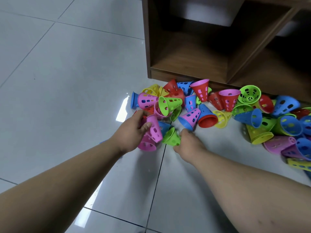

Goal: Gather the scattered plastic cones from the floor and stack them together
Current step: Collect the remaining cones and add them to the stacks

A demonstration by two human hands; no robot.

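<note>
Several perforated plastic cones in red, blue, green, yellow and pink lie scattered on the tiled floor in front of a wooden shelf. My left hand (133, 130) grips a pink cone (154, 129), with a second pink cone (146, 145) just below it. My right hand (189, 142) holds a green cone (172, 137) by its narrow end, close beside the pink ones. A blue cone (164, 126) lies partly hidden behind them. A pink cone nested in a blue one (191, 117) lies just beyond my right hand. A short stack of yellow cones (259, 135) lies at the right.
The brown wooden shelf unit (185, 64) stands right behind the pile, its open compartments facing me. Grey glossy floor tiles (67, 89) stretch to the left and toward me. More cones crowd the right edge (296, 148).
</note>
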